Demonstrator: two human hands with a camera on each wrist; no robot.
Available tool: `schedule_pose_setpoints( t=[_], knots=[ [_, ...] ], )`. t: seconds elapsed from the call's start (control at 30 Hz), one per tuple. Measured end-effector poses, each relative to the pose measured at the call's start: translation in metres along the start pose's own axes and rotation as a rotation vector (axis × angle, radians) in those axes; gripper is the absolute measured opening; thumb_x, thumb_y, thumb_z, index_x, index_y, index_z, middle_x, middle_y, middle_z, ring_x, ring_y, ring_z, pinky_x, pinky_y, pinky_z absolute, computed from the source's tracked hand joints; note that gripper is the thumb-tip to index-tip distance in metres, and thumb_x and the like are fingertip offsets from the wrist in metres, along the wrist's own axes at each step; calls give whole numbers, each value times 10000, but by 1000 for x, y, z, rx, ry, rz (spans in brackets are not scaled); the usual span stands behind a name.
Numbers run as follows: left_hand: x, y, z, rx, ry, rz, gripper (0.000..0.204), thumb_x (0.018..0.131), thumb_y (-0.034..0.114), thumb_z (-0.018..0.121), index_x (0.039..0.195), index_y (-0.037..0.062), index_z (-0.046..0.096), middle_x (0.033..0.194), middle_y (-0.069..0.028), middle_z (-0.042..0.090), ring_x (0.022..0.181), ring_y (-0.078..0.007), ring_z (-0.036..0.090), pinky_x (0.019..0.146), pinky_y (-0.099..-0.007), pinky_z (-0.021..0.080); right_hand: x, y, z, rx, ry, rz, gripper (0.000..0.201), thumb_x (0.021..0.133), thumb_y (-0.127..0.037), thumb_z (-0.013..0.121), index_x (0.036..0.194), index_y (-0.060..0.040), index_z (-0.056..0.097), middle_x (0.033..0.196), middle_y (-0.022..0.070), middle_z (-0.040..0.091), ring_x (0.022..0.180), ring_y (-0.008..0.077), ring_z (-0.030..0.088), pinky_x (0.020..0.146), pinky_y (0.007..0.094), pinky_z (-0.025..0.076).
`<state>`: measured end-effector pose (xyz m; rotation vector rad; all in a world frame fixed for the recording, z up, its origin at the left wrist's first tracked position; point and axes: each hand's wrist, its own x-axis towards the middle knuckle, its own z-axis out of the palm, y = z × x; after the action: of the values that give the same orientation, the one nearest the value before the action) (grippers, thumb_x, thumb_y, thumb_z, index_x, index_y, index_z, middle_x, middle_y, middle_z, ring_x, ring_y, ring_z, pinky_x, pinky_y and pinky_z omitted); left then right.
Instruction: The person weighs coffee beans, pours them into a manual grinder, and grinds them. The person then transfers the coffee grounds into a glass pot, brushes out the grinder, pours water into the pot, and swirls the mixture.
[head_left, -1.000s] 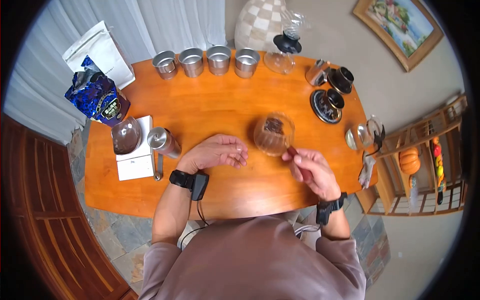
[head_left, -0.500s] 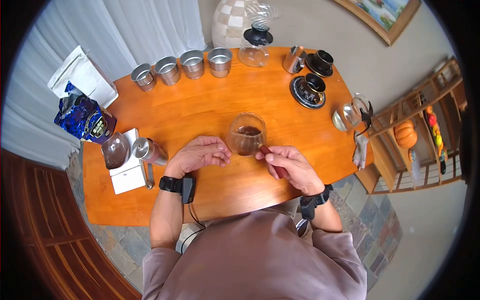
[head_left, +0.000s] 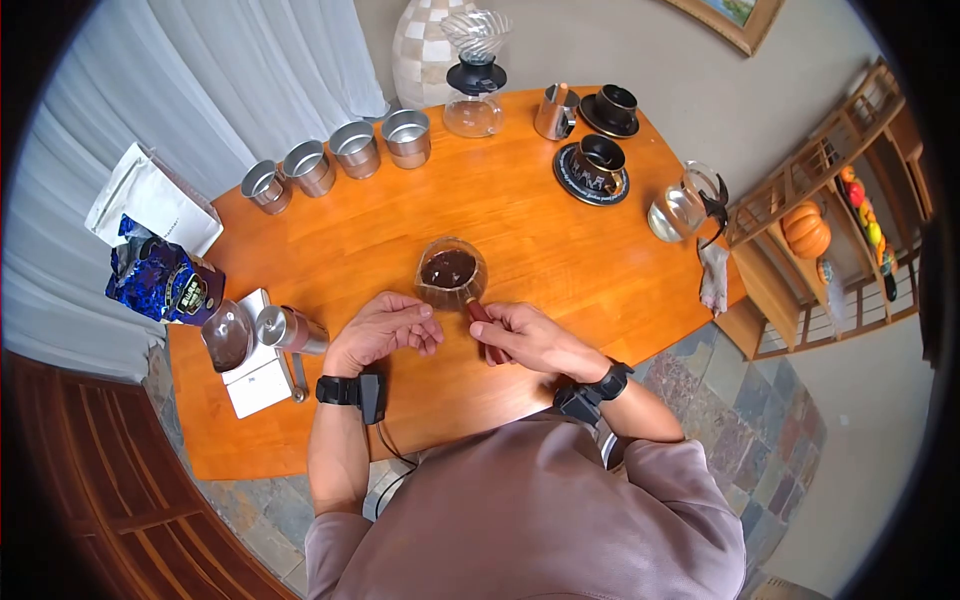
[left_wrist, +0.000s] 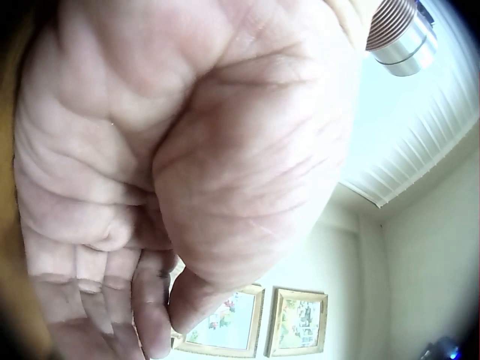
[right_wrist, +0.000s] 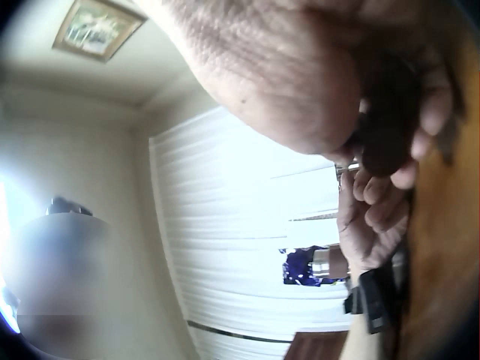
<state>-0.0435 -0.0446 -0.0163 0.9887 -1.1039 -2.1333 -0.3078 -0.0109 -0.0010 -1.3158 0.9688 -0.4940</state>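
Note:
My right hand grips the reddish-brown wooden handle of a round glass pitcher, which holds a dark brown liquid. In the right wrist view the handle is a dark shape among the fingers. My left hand is just left of the pitcher, its fingers loosely bent and holding nothing. Its palm fills much of the left wrist view, with the fingers pointing down.
At the left are a coffee grinder, a white scale, an empty-looking glass vessel and a blue bag. Several metal cups line the back. Black cups on saucers and a glass kettle stand right.
The right hand has brought the pitcher closer to the left hand, and its dark contents now show from above. The left hand stays loosely bent. The head view has shifted and turned.

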Motion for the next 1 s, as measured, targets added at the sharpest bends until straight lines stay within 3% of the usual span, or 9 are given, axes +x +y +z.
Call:
schedule_pose_setpoints(
  t=[0.1, 0.23, 0.3, 0.4, 0.5, 0.53, 0.77, 0.9, 1.0],
  knots=[
    [-1, 2, 2, 7, 11, -10, 272, 1016, 182, 605, 930, -62, 687, 864, -181, 728, 706, -233, 697, 662, -332, 568, -7, -7, -36, -360, 187, -85, 332, 1003, -304, 615, 1022, 25, 657, 734, 50, 673, 661, 103, 617, 606, 277, 492],
    [0, 2, 1, 11, 8, -18, 282, 1020, 182, 601, 932, -71, 690, 882, -190, 733, 714, -223, 700, 678, -330, 578, 12, 24, -135, -215, 1041, -424, 297, 947, -201, 657, 1086, 61, 642, 816, 107, 697, 709, 202, 666, 665, 345, 533],
    [0, 2, 2, 2, 8, -13, 281, 1020, 181, 600, 929, -68, 692, 879, -186, 733, 717, -219, 702, 681, -327, 581, 21, 41, -187, -600, 1397, -429, 324, 925, -199, 670, 1102, 69, 631, 853, 134, 698, 779, 273, 679, 751, 396, 539],
    [0, 2, -1, 25, -23, -16, 251, 1023, 190, 604, 997, -53, 664, 923, -178, 734, 753, -210, 707, 708, -322, 585, 33, 50, -222, -511, 1227, -255, 328, 922, -229, 662, 1055, 71, 637, 865, 211, 699, 855, 372, 680, 809, 443, 521],
    [1, 0, -3, 34, -31, -18, 253, 1021, 195, 608, 997, -51, 664, 925, -178, 733, 755, -208, 707, 705, -321, 585, 32, 27, -210, -635, 1110, -102, 330, 935, -253, 639, 997, 71, 637, 899, 290, 674, 899, 452, 657, 808, 477, 504],
    [1, 2, -2, 32, -28, -17, 253, 1021, 195, 608, 997, -51, 664, 925, -178, 733, 755, -208, 707, 705, -321, 585, 31, 25, -205, -662, 1124, -159, 321, 945, -251, 623, 930, 69, 631, 909, 327, 648, 942, 494, 624, 805, 503, 487],
    [1, 2, 0, 63, -24, -13, 290, 1016, 203, 605, 932, -57, 705, 870, -152, 738, 725, -197, 705, 689, -305, 578, 6, 18, -176, -724, 1037, -93, 319, 943, -240, 631, 888, 74, 620, 844, 311, 643, 843, 493, 612, 744, 502, 476],
    [1, 0, -3, 68, -43, -18, 295, 1015, 215, 608, 934, -50, 709, 852, -135, 739, 718, -181, 706, 692, -285, 575, -21, 23, -151, -780, 992, -74, 307, 933, -228, 659, 881, 74, 633, 756, 262, 629, 718, 417, 607, 676, 453, 474],
    [2, -1, -4, 73, -34, -25, 308, 1011, 225, 615, 931, -58, 708, 850, -143, 738, 708, -193, 703, 690, -288, 574, -41, 12, -126, -663, 932, -46, 279, 939, -216, 676, 898, 59, 658, 689, 153, 619, 631, 228, 595, 622, 370, 465]
  ],
)
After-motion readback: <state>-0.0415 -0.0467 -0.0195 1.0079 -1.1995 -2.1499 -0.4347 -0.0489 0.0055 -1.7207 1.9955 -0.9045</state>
